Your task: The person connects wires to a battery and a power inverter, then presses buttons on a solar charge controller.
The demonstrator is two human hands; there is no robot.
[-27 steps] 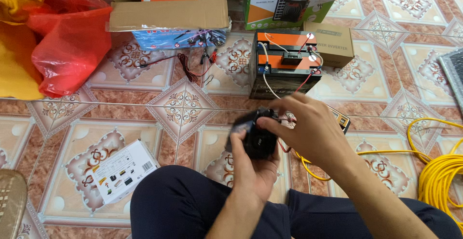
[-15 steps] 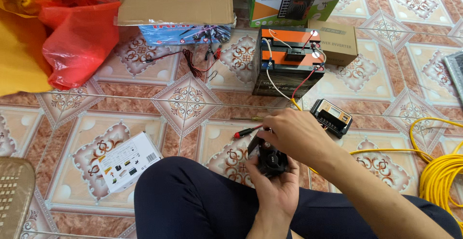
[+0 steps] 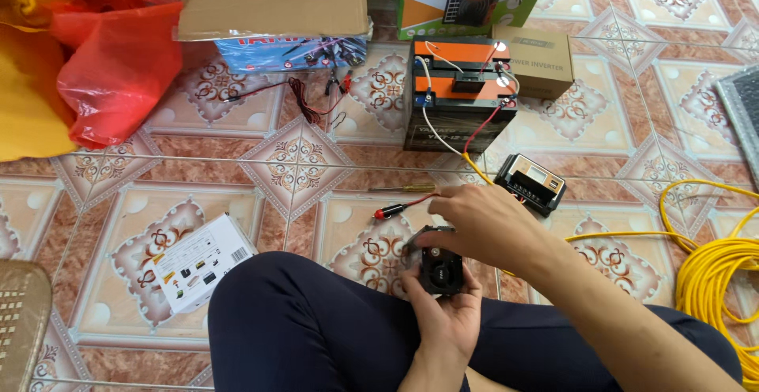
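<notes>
Floor (image 3: 300, 163): you sit on patterned tile amid boxes, a red bag (image 3: 118, 60) and a yellow cable (image 3: 711, 273).
Battery (image 3: 458, 96): its leads run toward you; a tug may pull one loose.
Controller (image 3: 530, 182): just beyond your right wrist, easily knocked.
Left hand (image 3: 447, 313): grasps the black device (image 3: 440, 271) over your lap.
Right hand (image 3: 482, 222): fingers curled on the device's top edge; grip unclear.
Plug (image 3: 391, 210): red-tipped, beside your right hand; could snag.
Screwdriver (image 3: 403, 189): lies nearby; might roll.
Hidden: the device's face and wiring.

batteries: 1 (image 3: 460, 96) | cardboard boxes: 3 (image 3: 273, 13) | screwdrivers: 1 (image 3: 403, 189)
</notes>
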